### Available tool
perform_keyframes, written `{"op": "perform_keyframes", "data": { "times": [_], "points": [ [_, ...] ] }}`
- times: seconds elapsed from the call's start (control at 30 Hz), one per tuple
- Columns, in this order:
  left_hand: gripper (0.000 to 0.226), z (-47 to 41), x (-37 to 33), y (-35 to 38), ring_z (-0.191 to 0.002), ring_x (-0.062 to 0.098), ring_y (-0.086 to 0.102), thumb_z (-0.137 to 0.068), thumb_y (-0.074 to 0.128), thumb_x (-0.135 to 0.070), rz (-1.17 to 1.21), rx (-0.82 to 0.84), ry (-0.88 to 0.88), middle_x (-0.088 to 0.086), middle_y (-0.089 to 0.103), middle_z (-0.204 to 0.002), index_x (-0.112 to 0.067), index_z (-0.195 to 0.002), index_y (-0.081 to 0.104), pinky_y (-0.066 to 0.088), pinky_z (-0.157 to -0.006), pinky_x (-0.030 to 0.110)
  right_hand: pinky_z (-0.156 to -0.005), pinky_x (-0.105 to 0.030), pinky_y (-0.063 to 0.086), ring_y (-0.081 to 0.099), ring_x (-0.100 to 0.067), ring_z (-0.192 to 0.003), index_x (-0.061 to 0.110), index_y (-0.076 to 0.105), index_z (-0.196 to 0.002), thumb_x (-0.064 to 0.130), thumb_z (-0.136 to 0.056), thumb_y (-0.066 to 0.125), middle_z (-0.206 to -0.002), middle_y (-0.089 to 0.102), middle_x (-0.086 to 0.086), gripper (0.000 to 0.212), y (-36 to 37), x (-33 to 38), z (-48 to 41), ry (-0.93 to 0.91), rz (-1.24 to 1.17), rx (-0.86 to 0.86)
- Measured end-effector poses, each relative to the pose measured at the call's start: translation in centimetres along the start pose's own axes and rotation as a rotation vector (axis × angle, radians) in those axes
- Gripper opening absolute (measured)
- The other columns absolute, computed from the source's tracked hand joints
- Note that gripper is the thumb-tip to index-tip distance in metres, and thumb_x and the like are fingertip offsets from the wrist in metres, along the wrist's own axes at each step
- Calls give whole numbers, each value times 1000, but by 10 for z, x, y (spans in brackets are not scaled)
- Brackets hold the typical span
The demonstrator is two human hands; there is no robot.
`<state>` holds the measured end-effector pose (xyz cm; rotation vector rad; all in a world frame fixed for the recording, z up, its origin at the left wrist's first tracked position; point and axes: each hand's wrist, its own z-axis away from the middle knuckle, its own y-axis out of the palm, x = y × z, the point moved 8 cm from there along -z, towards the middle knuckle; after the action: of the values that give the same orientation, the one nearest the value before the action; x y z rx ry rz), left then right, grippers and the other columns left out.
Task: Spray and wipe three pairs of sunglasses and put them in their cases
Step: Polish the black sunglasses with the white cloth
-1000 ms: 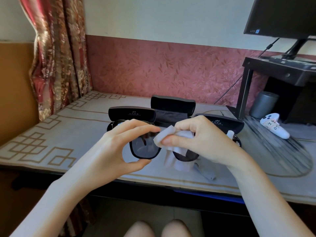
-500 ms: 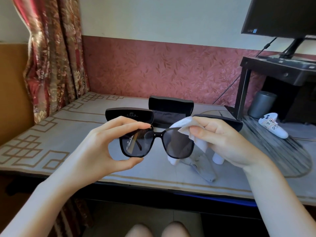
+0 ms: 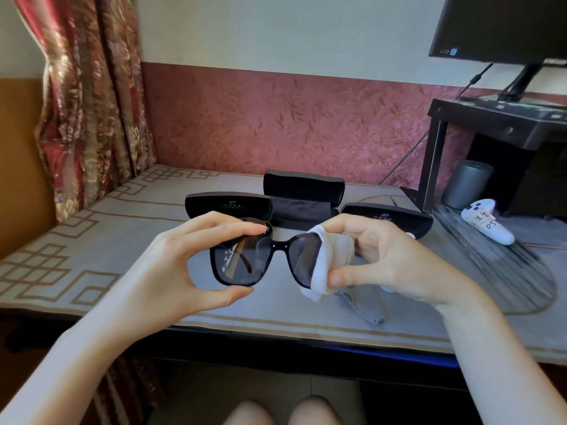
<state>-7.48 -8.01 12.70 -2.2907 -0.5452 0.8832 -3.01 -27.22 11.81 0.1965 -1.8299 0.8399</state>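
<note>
Held above the near edge of the table (image 3: 101, 240), the black sunglasses (image 3: 264, 259) lie with their long axis left to right and their lens fronts facing the camera, the left hand (image 3: 171, 271) pinching the left lens rim between fingers and thumb while the right hand (image 3: 383, 262) pinches a white cloth (image 3: 329, 259) around the right lens.

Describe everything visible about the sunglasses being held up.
The sunglasses have a glossy black frame that looks like plastic, large squarish dark grey lenses and two small studs at the bridge. One arm shows through the lens on the person's left. They are held in the air over the table, front toward the camera, about level. The left hand pinches that lens's rim, fingers on top, thumb beneath. The right hand pinches a white cloth round the outer part of the other lens, hiding it.
</note>
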Motion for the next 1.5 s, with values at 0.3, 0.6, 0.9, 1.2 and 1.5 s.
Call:
{"op": "perform_keyframes", "data": {
  "times": [0.3,0.6,0.9,1.2,1.5],
  "points": [
    [61,1,-1,5,-114,-2,54,-69,79,-35,-49,13,-2,-21,57,-117,-36,-126,58,34,-95,4,-78,-30,49,64,-18,-76,25,62,-87,25,-66,88,-83,69,-3,32,3,4,-1,79,221,-117],
    [57,1,-5,8,-118,-7,50,-75,65,-44,-108,20,27,-26,53,-122,-36,-131,54,34,-99,6,-63,-18,45,60,-5,-62,13,68,-68,38,-77,74,-62,64,14,26,10,17,-9,-10,191,-266],
    [57,2,-5,5,-116,-4,52,-74,68,-44,-90,1,21,-24,55,-120,-33,-129,57,32,-97,4,-74,-37,41,57,-34,-78,10,68,-91,48,-92,54,-83,62,-20,41,3,12,-7,-41,177,-192],
    [59,0,-5,7,-116,-8,51,-74,72,-42,-97,-10,21,-27,53,-121,-37,-129,53,32,-97,3,-82,-22,52,71,-7,-85,19,76,-83,25,-78,75,-84,76,6,8,3,19,-7,-53,108,-272],
    [57,1,-7,10,-117,-6,51,-75,67,-44,-89,3,27,-26,53,-121,-37,-130,54,32,-98,4,-71,-33,40,55,-18,-67,3,69,-83,39,-88,67,-67,58,-14,36,5,14,-8,-21,136,-246]
  ]
}}
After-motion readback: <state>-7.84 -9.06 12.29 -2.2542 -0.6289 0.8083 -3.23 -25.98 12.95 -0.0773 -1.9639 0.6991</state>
